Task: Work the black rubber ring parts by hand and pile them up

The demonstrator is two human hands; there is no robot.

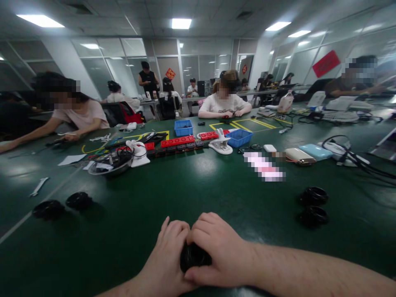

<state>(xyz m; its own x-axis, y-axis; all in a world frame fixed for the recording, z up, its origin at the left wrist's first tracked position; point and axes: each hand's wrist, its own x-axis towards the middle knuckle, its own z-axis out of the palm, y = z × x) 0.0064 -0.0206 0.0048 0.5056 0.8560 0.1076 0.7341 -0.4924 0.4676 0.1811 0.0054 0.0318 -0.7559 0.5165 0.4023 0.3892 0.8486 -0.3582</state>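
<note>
Low in the head view, at the near side of the green table (123,222), both my hands close round one round black part (195,256) with a hollow in its top. My right hand (216,249) wraps over it from the right, thumb at the near side and fingers over the far side. From the left my left hand (168,251) presses against it; some of its fingertips are hidden behind the part and the other hand. Similar black ring-shaped parts lie apart: two at the left, one being this ring (79,200), and two at the right, including this ring (314,195).
A wrench (39,187) lies far left. Across the middle stand a metal bowl (111,168), a row of red sockets (177,142), a white clip stand (220,142) and blue bins (239,138). Cables (349,152) and power banks sit right. Several people work around the table.
</note>
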